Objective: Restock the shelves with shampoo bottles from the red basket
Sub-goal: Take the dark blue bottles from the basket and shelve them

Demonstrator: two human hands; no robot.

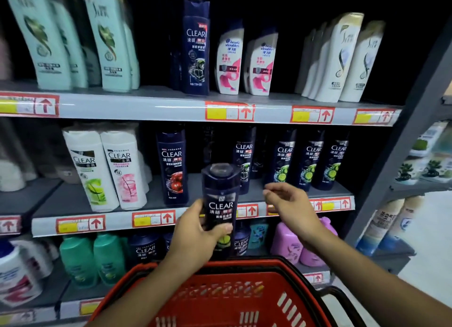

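My left hand [198,236] grips a dark navy CLEAR shampoo bottle [220,199] upright above the red basket [215,299], in front of the middle shelf [195,189]. My right hand [286,204] hovers to the right of the bottle with loosely curled fingers and holds nothing. Matching dark CLEAR bottles [305,160] with green labels stand in a row on the middle shelf just behind my right hand. A gap on that shelf lies behind the held bottle.
White CLEAR bottles [107,167] stand at the left of the middle shelf. The top shelf [146,104] carries mint, navy, white-and-pink and cream bottles. Teal, navy and pink bottles [288,241] fill the lower shelf. A grey upright post [401,155] borders the right side.
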